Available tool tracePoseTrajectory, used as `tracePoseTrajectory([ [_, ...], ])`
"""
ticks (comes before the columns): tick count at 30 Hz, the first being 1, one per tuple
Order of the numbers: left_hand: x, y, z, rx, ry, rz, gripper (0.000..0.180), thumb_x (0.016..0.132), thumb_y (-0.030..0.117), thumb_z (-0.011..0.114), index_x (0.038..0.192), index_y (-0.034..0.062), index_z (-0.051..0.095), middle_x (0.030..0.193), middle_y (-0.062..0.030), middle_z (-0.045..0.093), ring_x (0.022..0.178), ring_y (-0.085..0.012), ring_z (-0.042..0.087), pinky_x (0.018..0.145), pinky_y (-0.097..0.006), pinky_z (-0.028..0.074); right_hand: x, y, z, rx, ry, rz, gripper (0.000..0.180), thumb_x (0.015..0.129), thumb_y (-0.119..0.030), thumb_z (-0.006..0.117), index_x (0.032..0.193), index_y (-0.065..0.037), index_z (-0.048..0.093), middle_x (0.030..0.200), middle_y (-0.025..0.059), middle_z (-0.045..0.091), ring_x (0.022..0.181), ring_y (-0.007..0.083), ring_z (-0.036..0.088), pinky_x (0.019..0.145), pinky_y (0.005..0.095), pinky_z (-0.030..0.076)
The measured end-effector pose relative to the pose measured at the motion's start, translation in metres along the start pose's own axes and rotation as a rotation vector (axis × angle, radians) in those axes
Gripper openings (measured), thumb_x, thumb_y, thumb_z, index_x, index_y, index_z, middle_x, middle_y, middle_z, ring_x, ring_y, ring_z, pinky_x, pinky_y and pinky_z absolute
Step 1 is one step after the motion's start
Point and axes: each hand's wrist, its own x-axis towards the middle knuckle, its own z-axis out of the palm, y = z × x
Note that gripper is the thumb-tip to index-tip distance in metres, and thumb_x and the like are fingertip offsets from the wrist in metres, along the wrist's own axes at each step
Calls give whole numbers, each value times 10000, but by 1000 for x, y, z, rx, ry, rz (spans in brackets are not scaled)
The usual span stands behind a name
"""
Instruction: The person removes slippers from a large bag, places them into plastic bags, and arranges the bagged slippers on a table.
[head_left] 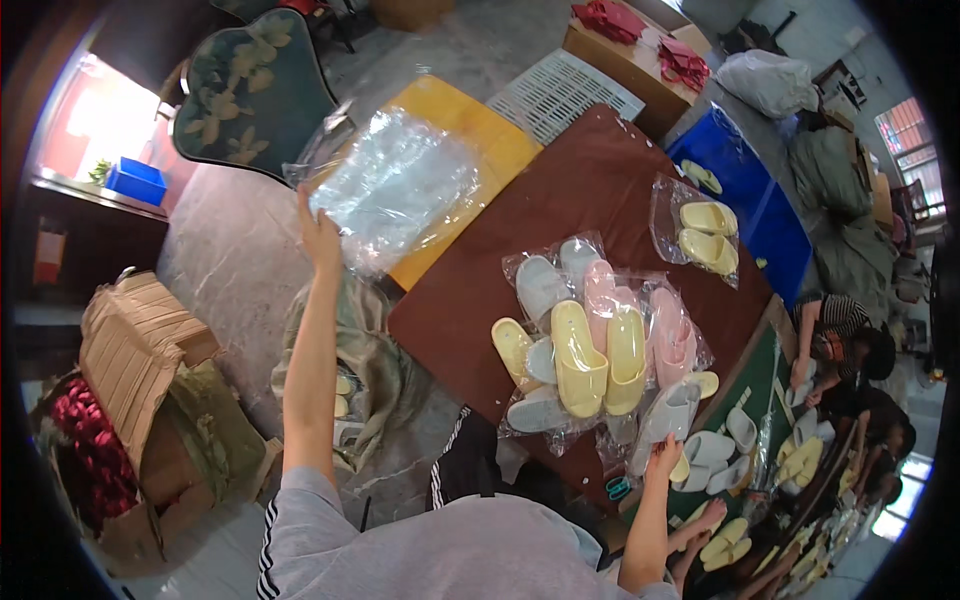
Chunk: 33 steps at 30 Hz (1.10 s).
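Note:
My left hand is closed at the edge of a stack of clear plastic bags, with film pinched at its fingers. The stack lies on a yellow board at the far left of the brown table. Near the table's front right edge, my right hand grips a grey slipper by one end. Beside it lies a heap of slippers, some bagged in clear film: yellow slippers on top, pink slippers and grey slippers around them. A bagged yellow pair rests apart, farther back.
The brown table has teal scissors by its front edge. A green sack and an open carton stand at left. Blue boards lie beyond. At right, other people work at a green table with more slippers.

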Motion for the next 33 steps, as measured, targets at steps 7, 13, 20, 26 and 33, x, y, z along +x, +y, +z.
tracePoseTrajectory([
  [7,56,-176,0,362,53,-198,600,874,42,480,1432,33,261,1441,-177,357,1321,-317,357,1071,-365,289,-74,-46,2,-220,-118,-127,214,917,-189,574,1109,-125,504,989,-34,511,875,90,472,784,274,377],
  [13,86,-253,-1,552,-73,-186,695,865,132,553,1456,51,195,1445,-208,335,1282,-365,394,1053,-387,316,-148,-77,69,-319,-166,-181,173,904,-150,593,1035,-59,525,908,-34,475,832,90,463,756,238,388],
  [20,97,-282,11,147,-285,-462,793,851,194,625,1474,92,145,1499,-211,161,1188,-455,439,1003,-524,373,-153,-51,117,-626,-304,-257,168,876,-107,608,991,5,557,844,-17,513,778,78,473,694,223,398],
  [26,34,-240,15,687,-260,199,557,891,227,577,1374,50,364,1312,-175,461,1055,-305,546,928,-423,429,-143,-17,151,-778,-391,-386,229,795,-121,692,939,27,594,850,60,567,754,126,532,692,262,438],
  [33,-239,9,110,-279,-1503,-739,592,958,295,507,1415,-16,292,1367,-105,445,1228,-182,437,997,-303,376,-166,-40,146,-678,-428,-533,240,757,-116,723,917,16,602,813,82,574,734,171,591,681,277,474],
])
